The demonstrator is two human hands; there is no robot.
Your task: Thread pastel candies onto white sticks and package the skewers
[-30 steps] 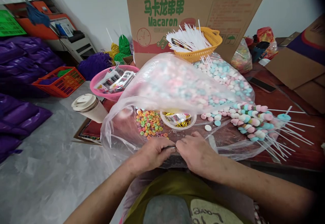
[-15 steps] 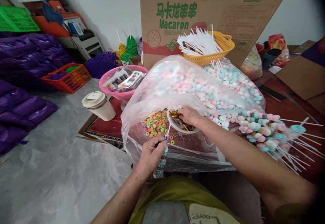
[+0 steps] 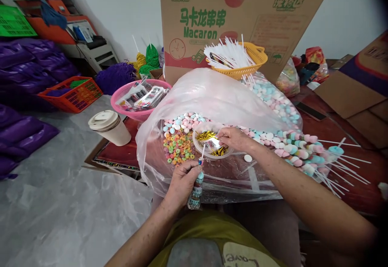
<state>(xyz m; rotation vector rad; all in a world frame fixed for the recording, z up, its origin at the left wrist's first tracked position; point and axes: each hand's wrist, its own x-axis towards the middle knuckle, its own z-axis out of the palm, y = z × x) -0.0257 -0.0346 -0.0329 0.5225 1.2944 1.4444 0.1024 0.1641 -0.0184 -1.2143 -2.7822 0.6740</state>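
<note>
Gold ties [image 3: 212, 142] under right hand [image 3: 233, 138], pinch unclear; left hand [image 3: 182, 180] grips skewer [image 3: 197, 184].

Crowding ahead, opening only at the near edge

Hemming in the small bowl [image 3: 212, 144]: ring candies [image 3: 177, 146] to the left, billowing plastic bag [image 3: 212, 93] behind, finished skewers [image 3: 306, 152] to the right; leaving bare film [image 3: 239, 172] passable in front.

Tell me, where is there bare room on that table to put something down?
Bare table shows between the skewer pile and the phone. The sheet before the foil bowl is mostly bare. Around the candy bag it's crowded.
</note>
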